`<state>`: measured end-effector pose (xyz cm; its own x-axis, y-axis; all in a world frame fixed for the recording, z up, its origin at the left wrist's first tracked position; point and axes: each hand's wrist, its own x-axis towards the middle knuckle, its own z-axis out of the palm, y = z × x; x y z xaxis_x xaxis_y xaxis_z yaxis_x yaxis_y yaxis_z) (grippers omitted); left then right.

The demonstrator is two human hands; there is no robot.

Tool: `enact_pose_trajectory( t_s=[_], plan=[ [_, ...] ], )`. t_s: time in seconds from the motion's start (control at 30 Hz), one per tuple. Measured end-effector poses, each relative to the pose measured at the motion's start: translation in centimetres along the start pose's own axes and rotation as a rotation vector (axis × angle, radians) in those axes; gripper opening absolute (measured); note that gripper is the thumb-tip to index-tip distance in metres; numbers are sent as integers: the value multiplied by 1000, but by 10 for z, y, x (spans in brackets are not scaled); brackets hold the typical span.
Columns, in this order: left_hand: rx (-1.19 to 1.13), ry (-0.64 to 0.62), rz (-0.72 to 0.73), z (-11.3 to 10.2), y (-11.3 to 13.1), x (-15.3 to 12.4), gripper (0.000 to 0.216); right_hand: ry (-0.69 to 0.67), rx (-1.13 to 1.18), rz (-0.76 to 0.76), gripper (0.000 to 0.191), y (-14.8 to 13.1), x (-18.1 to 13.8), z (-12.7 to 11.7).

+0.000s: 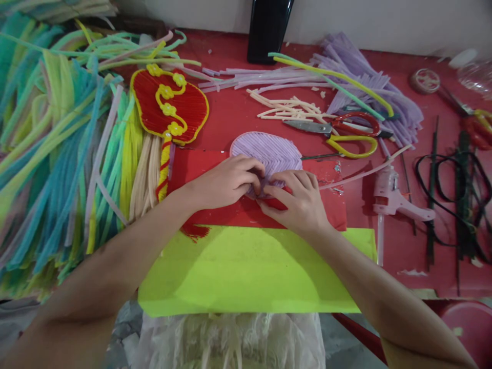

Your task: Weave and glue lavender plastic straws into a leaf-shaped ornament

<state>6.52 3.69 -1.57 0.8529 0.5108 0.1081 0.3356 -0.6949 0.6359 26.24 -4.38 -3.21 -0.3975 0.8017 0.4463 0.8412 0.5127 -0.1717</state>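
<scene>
A rounded fan panel (272,146) covered with lilac pipe cleaners lies on a red sheet, a thin pink edging around its rim. My left hand (232,179) pinches its lower left edge with bent fingers. At the lower right edge, my right hand (302,200) has its thumb and fingers curled on the panel, close to the left fingertips. The fingers hide the near rim. A pink pipe cleaner (361,171) runs out to the right from behind my right hand. A finished red fan (171,105) with yellow trim and small flowers lies at the upper left.
Bundles of coloured pipe cleaners (65,154) fill the left side. Scissors (338,133), cut cream pieces (288,107) and lilac stems (357,82) lie behind the panel. A pink glue gun (395,197) and dark wires (463,200) are at right. Yellow-green paper (257,271) covers the front edge.
</scene>
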Motion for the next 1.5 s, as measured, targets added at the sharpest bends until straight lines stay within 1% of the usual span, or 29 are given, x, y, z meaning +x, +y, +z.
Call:
enact_pose_trajectory(
  t_s=[0.2,0.5,0.73,1.0,1.17,1.33,1.4,1.5],
  plan=[
    [34,-7,9,-2,3,-1,32,-3,-27,3,9,0,1,-1],
    [26,-18,19,-2,1,-1,32,-18,12,17,10,0,0,0],
    [-6,-14,38,-3,-1,-3,18,-12,8,13,9,0,-1,0],
    [5,-32,35,-6,4,-4,19,-43,16,32,9,0,0,-1],
    [27,-65,41,-7,4,-6,23,-9,0,10,10,-1,1,-2],
    [71,-67,56,-7,0,-6,25,-2,-9,3,11,0,1,-2],
    [95,-70,59,-7,3,-6,25,-18,-2,8,10,0,1,-2],
    [189,-64,52,-7,20,-8,24,-33,-2,13,8,0,0,-1]
  ],
)
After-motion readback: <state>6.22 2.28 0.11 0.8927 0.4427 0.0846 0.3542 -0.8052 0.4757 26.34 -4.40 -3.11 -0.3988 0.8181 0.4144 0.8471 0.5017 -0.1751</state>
